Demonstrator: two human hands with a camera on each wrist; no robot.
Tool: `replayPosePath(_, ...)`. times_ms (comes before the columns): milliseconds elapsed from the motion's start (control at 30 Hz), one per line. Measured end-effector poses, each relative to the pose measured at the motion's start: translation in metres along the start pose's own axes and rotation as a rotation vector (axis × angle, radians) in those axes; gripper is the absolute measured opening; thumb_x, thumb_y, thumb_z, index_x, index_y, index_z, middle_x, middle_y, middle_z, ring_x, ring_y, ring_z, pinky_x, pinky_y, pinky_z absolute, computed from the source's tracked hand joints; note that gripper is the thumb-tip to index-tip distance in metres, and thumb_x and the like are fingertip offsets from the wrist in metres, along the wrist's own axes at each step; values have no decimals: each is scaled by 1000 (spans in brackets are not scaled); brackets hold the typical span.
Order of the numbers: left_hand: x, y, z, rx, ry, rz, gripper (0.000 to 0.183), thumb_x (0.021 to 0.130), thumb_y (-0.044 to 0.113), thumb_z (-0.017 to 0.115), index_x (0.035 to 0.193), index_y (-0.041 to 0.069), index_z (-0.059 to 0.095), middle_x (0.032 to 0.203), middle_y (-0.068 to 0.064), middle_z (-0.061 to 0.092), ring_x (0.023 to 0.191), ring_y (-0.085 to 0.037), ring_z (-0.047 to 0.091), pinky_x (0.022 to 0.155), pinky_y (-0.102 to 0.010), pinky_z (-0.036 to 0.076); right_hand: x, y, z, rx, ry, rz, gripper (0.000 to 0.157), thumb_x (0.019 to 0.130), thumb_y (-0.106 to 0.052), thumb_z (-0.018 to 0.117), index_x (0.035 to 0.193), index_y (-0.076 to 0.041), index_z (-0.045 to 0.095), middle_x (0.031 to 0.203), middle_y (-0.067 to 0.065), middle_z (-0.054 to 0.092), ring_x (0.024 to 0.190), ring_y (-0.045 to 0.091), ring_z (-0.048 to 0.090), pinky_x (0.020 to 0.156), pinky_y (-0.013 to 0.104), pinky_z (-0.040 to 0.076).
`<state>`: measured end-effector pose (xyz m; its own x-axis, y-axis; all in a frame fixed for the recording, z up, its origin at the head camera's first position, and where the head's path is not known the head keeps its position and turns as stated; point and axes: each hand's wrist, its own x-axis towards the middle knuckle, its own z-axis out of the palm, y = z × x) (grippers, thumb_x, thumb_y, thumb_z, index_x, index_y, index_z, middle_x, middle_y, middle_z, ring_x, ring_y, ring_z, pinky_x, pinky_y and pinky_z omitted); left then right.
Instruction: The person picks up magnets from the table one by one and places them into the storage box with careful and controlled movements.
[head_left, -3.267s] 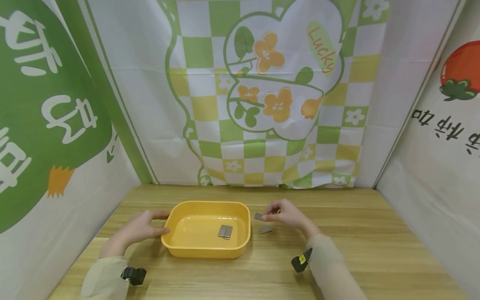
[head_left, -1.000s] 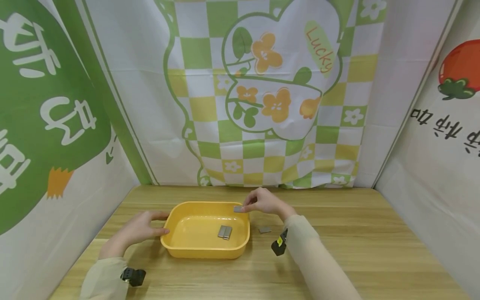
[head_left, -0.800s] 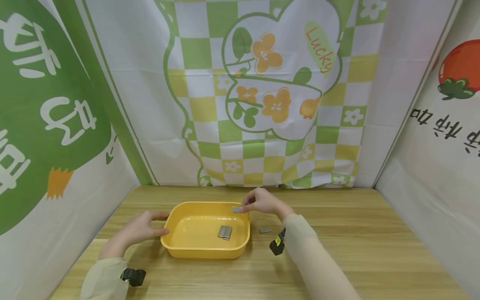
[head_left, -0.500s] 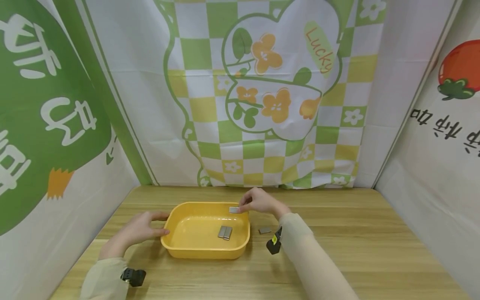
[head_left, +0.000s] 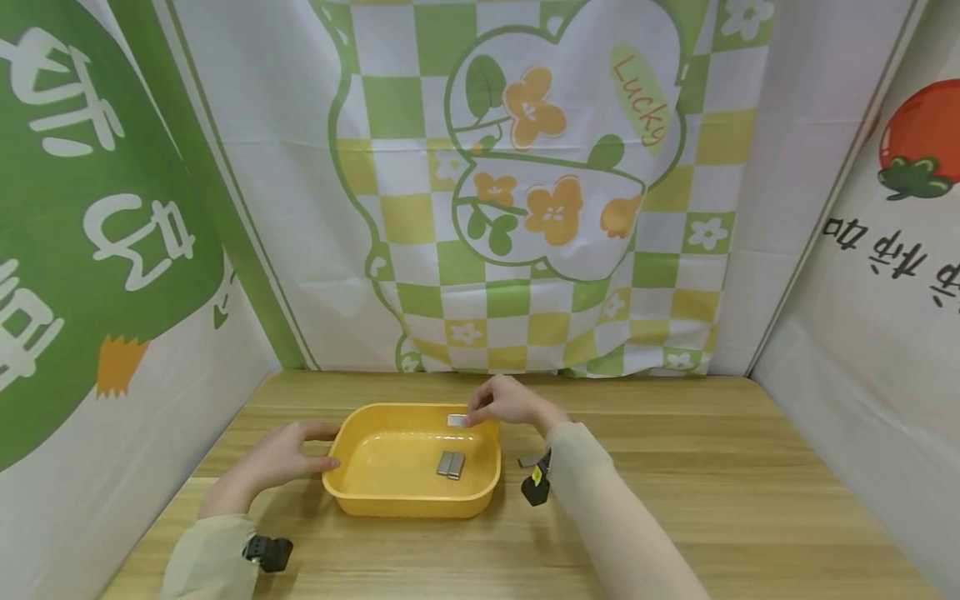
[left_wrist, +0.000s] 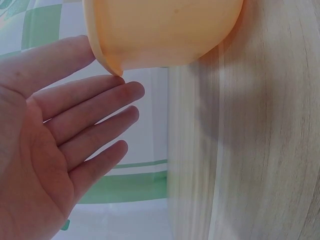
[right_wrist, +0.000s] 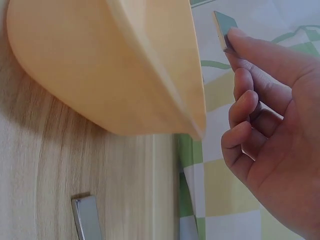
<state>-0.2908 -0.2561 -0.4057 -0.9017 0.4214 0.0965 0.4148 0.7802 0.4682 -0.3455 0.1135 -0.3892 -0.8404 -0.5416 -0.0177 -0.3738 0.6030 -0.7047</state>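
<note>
Hands (head_left: 281,458) (head_left: 510,402) at tray (head_left: 382,473), long axis of pinched metal piece (head_left: 456,421) leftward.

Yellow tray (head_left: 408,506), apparently grey pieces (head_left: 444,463), grained tan table (head_left: 690,467), green-yellow-white checked curtain (head_left: 507,297).

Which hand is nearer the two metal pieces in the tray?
Right. The right hand is beyond the metal pieces, near the far right corner of the tray; the left hand is well left of them, at the other end.

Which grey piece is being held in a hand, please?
The grey piece pinched by the right hand; the side-by-side ones lie in the yellow tray, another rests on the table.
</note>
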Motion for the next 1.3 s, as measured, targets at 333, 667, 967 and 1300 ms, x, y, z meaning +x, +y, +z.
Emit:
replayPosePath(333, 0, 0, 0, -11, -3, 4, 59, 79, 37, 74, 125, 2, 60, 122, -18, 63, 116, -41, 55, 94, -60, 44, 7, -2, 5, -8, -20, 9, 12, 82, -32, 74, 84, -20, 74, 81, -8, 70, 84, 20, 64, 76, 26, 49)
replayPosePath(667, 0, -1, 0, -3, 4, 4, 59, 79, 38, 75, 124, 4, 61, 122, -17, 64, 116, -41, 56, 94, -60, 44, 13, -9, 12, -43, -20, 12, 14, 81, -32, 75, 82, -19, 75, 79, -8, 71, 75, 5, 59, 75, 24, 49)
replayPosePath(967, 0, -1, 1, -7, 0, -1, 59, 79, 39, 74, 125, 4, 61, 123, -17, 63, 117, -41, 55, 94, -60, 43, 18, -12, 18, -28, -34, 30, 14, 81, -31, 75, 82, -17, 76, 81, -8, 71, 77, 6, 60, 78, 26, 50)
replayPosePath(1300, 0, -2, 1, -16, 4, 8, 59, 79, 38, 74, 125, 4, 61, 122, -18, 63, 117, -41, 55, 94, -60, 44, 22, -18, 22, -63, -63, 40, 12, 80, -31, 76, 82, -18, 76, 81, -10, 71, 79, 5, 59, 79, 24, 49)
